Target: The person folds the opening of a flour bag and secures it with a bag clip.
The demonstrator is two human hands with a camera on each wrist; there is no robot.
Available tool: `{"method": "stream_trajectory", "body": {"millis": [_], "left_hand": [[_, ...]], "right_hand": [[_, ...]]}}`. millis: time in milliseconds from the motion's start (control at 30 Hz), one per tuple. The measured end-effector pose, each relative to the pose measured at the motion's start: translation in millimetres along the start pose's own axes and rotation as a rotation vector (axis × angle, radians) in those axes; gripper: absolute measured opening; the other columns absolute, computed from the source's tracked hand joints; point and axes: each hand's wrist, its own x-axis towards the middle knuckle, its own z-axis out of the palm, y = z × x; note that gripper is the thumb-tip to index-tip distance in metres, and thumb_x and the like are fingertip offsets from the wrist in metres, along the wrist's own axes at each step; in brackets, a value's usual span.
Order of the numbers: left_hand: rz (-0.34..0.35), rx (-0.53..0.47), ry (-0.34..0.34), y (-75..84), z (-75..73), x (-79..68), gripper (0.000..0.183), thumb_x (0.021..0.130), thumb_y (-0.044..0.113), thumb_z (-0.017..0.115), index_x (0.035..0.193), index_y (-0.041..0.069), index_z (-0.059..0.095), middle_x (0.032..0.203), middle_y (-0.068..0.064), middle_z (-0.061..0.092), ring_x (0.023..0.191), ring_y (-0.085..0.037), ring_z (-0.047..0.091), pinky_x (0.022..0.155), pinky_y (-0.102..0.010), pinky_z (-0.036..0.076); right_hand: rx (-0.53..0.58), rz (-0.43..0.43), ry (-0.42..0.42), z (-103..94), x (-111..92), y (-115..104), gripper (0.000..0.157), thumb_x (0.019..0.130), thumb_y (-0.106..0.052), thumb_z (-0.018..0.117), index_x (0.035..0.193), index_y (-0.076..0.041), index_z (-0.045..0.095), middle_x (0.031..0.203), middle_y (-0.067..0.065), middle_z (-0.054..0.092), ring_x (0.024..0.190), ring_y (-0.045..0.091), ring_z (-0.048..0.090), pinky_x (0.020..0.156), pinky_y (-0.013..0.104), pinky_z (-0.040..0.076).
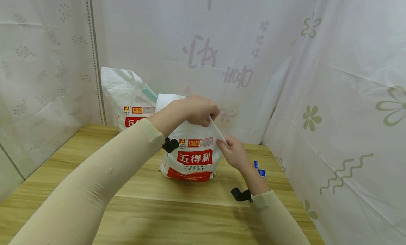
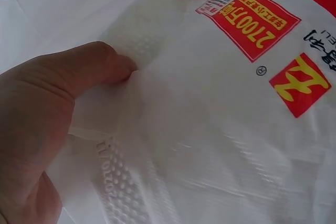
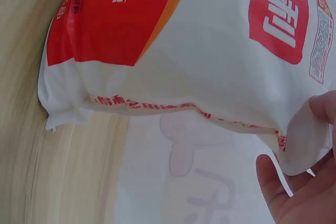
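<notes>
A white flour bag (image 1: 195, 155) with red labels stands upright on the wooden table. My left hand (image 1: 201, 110) reaches across its top and pinches the upper edge; in the left wrist view, a fingertip presses into the white fold beside a dotted embossed band (image 2: 123, 182). Lower on the bag's right side, my right hand (image 1: 236, 153) pinches the edge between thumb and fingers. The plastic is drawn taut between both hands. In the right wrist view, that gripped corner (image 3: 302, 153) pulls out from the side seam, while the bag's base rests on the table.
Behind and to the left stands a second flour bag (image 1: 122, 93), partly hidden, with a teal strip (image 1: 149, 93) near its top. A small blue-and-white item (image 1: 260, 170) lies right of my right wrist. Patterned white curtains (image 1: 247, 33) enclose the wooden table (image 1: 165, 217).
</notes>
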Motion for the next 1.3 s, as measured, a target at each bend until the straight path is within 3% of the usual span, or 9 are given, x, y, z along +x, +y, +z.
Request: {"method": "stream_trajectory", "body": {"millis": [300,533,633,900,1000,1133,1300], "left_hand": [[0.016,0.022,0.014,-2.9,4.6,-3.0,0.006,0.102,0.014,0.070,0.098,0.019,0.070,0.096,0.000,0.071,0.090,-0.021,0.064,0.077,-0.034,0.055],[0.034,-0.043,-0.008,-4.7,0.2,-1.2,0.026,0.104,0.008,0.065,0.118,0.019,0.085,0.117,-0.001,0.081,0.103,-0.019,0.073,0.087,-0.034,0.063],[0.051,-0.053,-0.010,-6.3,0.0,-0.1,0.030,0.104,0.006,0.064,0.119,0.019,0.086,0.120,0.000,0.083,0.107,-0.018,0.076,0.090,-0.034,0.064],[0.054,-0.048,-0.007,-8.9,2.0,1.8,0.029,0.103,0.007,0.069,0.113,0.024,0.089,0.118,0.003,0.084,0.110,-0.016,0.077,0.088,-0.032,0.065],[0.051,-0.076,-0.022,-9.3,0.9,1.5,0.027,0.104,0.007,0.069,0.115,0.022,0.089,0.119,0.002,0.084,0.108,-0.016,0.078,0.087,-0.030,0.065],[0.048,-0.111,-0.035,-9.9,-0.4,0.2,0.026,0.106,0.008,0.068,0.117,0.020,0.088,0.118,-0.001,0.084,0.102,-0.016,0.078,0.083,-0.029,0.066],[0.060,-0.107,-0.029,-10.2,0.6,0.2,0.026,0.106,0.008,0.067,0.116,0.020,0.088,0.118,-0.001,0.084,0.103,-0.017,0.079,0.081,-0.029,0.066]], "right_hand": [[-0.011,-0.018,0.035,3.3,2.4,-2.6,0.027,0.112,-0.027,0.065,0.120,-0.007,0.081,0.126,0.016,0.074,0.115,0.033,0.069,0.098,0.058,0.060],[-0.029,-0.123,0.113,-0.5,-0.4,0.0,0.024,0.110,-0.019,0.068,0.124,-0.004,0.081,0.117,0.018,0.079,0.093,0.027,0.072,0.077,0.031,0.060],[-0.060,-0.168,0.138,-1.9,-2.8,1.5,0.025,0.110,-0.015,0.068,0.129,-0.004,0.080,0.118,0.018,0.082,0.085,0.023,0.072,0.069,0.024,0.058],[-0.269,-0.318,0.208,2.1,-4.8,2.1,0.029,0.105,-0.007,0.072,0.134,-0.007,0.078,0.124,0.017,0.081,0.090,0.026,0.080,0.070,0.038,0.067],[-0.238,-0.307,0.191,0.3,-4.6,2.6,0.023,0.106,-0.009,0.071,0.126,-0.003,0.081,0.106,0.017,0.083,0.073,0.022,0.071,0.059,0.031,0.058],[-0.193,-0.243,0.144,-5.1,-4.4,9.1,0.014,0.108,-0.014,0.070,0.109,-0.004,0.080,0.082,0.011,0.071,0.060,0.013,0.050,0.053,0.024,0.043],[-0.245,-0.272,0.134,-6.6,-6.9,19.0,0.014,0.107,-0.012,0.071,0.108,-0.004,0.082,0.081,0.010,0.077,0.054,0.006,0.047,0.049,0.022,0.040]]}}
